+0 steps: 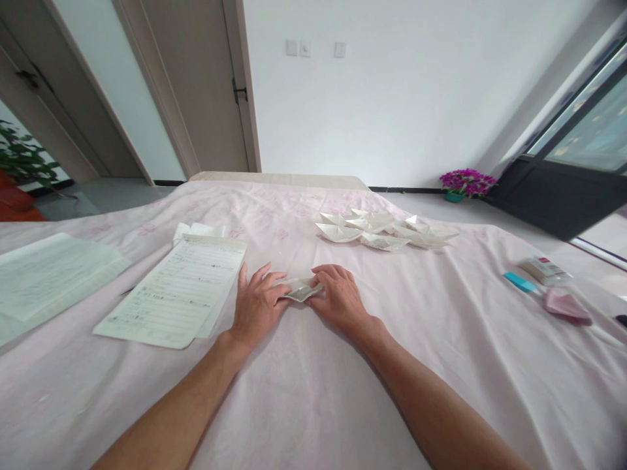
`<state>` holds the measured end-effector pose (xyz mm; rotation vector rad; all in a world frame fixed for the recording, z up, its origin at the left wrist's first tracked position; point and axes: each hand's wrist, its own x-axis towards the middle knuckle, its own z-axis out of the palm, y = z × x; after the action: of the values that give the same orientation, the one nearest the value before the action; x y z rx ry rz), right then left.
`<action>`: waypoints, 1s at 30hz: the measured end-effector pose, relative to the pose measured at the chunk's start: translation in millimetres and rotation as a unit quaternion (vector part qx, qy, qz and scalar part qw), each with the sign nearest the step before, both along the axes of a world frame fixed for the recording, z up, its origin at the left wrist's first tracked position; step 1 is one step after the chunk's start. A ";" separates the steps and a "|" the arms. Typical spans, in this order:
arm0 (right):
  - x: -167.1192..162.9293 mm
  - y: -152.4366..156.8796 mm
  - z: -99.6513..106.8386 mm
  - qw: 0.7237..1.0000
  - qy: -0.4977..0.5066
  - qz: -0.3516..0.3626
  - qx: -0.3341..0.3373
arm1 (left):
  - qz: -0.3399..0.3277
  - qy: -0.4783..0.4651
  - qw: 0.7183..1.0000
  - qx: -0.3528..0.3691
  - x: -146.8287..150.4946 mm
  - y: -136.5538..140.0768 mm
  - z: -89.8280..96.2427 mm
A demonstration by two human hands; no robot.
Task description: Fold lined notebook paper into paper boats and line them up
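Between my two hands, low over the pink cloth, is a folded paper boat (300, 291) of whitish paper. My left hand (260, 295) pinches its left end between thumb and fingers, the other fingers partly spread. At the opposite end, my right hand (339, 294) grips the boat with thumb and curled fingers, hiding that tip. Beyond my right hand, several finished paper boats (379, 228) sit grouped on the cloth. Left of my left hand lie lined sheets with handwriting (171, 294).
A pink floral cloth (304, 391) covers the table. More written paper (53, 281) lies at the far left. On the right are a light blue object (520, 282), a small packet (546, 270) and a pink cloth-like item (567, 307). Purple flowers (467, 183) stand on the floor behind.
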<state>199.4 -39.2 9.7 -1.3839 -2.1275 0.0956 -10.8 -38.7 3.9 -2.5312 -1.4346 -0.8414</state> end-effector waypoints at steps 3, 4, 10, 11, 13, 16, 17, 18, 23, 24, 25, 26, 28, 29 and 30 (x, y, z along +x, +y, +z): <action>0.4 -0.6 0.8 1.000 -0.011 0.018 0.011 | -0.007 0.008 1.000 0.018 1.0 -1.6 0.2; 0.5 -0.6 0.7 0.999 -0.015 0.026 0.014 | -0.007 0.012 1.000 0.022 1.5 -2.3 0.6; 0.1 0.9 -2.4 0.998 -0.020 0.050 0.015 | -0.017 0.018 0.999 0.021 5.0 -5.9 5.0; -0.2 1.0 -2.5 0.998 -0.021 0.053 0.015 | -0.022 0.018 0.999 0.020 5.3 -6.2 5.6; -0.9 0.7 -2.2 0.998 -0.024 0.062 0.015 | -0.031 0.016 0.999 0.017 5.6 -6.6 6.3; -1.3 -1.0 -0.8 0.997 -0.031 0.065 0.011 | -0.032 0.007 0.999 0.004 5.4 -5.9 5.2; -1.1 -1.7 -0.5 0.998 -0.033 0.061 0.010 | -0.029 0.001 1.000 -0.002 5.3 -5.5 4.4; -0.7 -2.2 -0.3 0.998 -0.034 0.053 0.010 | -0.025 -0.006 1.000 -0.006 5.3 -4.9 3.6; 1.2 -2.0 -1.1 0.999 -0.032 0.035 0.007 | -0.008 -0.023 0.999 -0.021 6.1 -2.9 2.4; 1.3 -1.5 -1.1 0.999 -0.030 0.040 0.004 | -0.009 -0.024 0.999 -0.026 6.4 -2.7 2.7; 1.3 -1.1 -1.0 0.999 -0.028 0.046 0.001 | -0.011 -0.025 0.999 -0.032 6.7 -2.6 2.9; 1.1 -0.9 -0.8 0.998 -0.027 0.051 -0.002 | -0.015 -0.024 0.999 -0.037 6.9 -2.6 2.9; 0.7 -1.1 -0.2 0.998 -0.026 0.056 -0.004 | -0.024 -0.023 0.998 -0.044 6.3 -2.7 2.2; 0.5 -1.6 0.0 0.998 -0.026 0.055 -0.003 | -0.026 -0.023 0.998 -0.043 5.6 -2.8 1.5; 0.3 -2.4 0.0 0.998 -0.026 0.052 0.000 | -0.027 -0.023 0.999 -0.039 4.4 -3.0 0.5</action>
<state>199.7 -41.6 9.6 -1.2885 -2.2437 0.1019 -6.3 -41.7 4.3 -2.6350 -1.4452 -0.8742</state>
